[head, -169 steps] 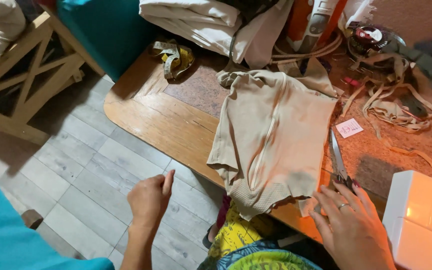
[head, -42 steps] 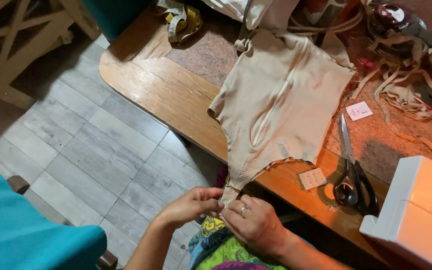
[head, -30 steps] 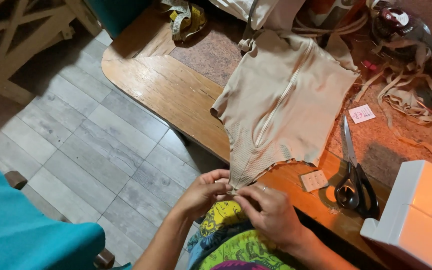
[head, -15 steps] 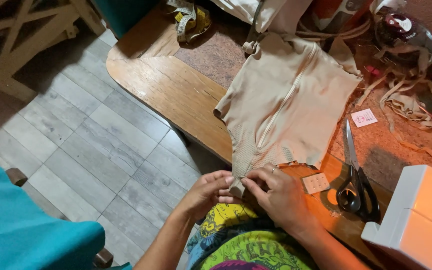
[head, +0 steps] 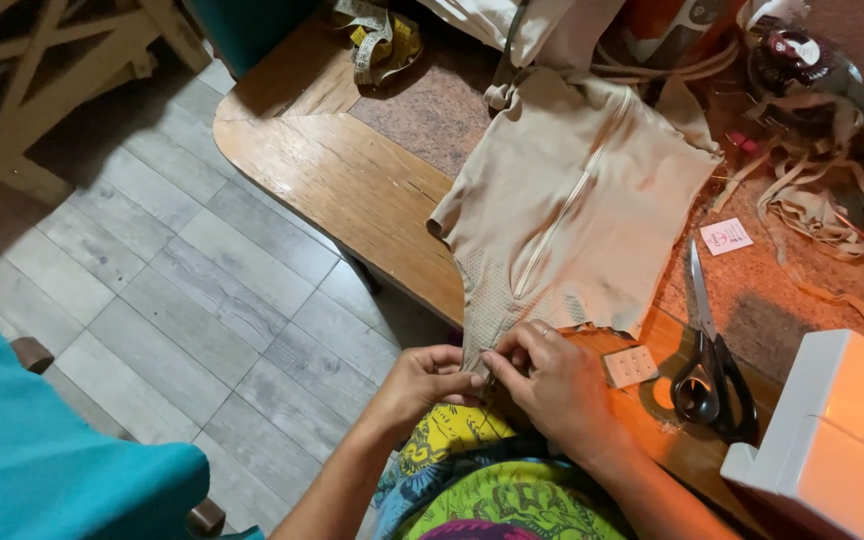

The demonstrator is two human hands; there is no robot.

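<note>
Handwork on the beige garment (head: 577, 215) is underway: left hand (head: 420, 382) and right hand (head: 552, 375) pinch its narrow lower end at the table edge (head: 352, 185); fastener strip (head: 631, 365) and scissors (head: 709, 345) lie unused beside.

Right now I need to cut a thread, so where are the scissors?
In the head view the black-handled scissors lie on the wooden table, right of the right hand, between the beige garment and the white sewing machine.

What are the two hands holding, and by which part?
Both the left hand and right hand pinch the beige stretch-fabric garment at its narrow lower end, over the wooden table's edge.
</note>
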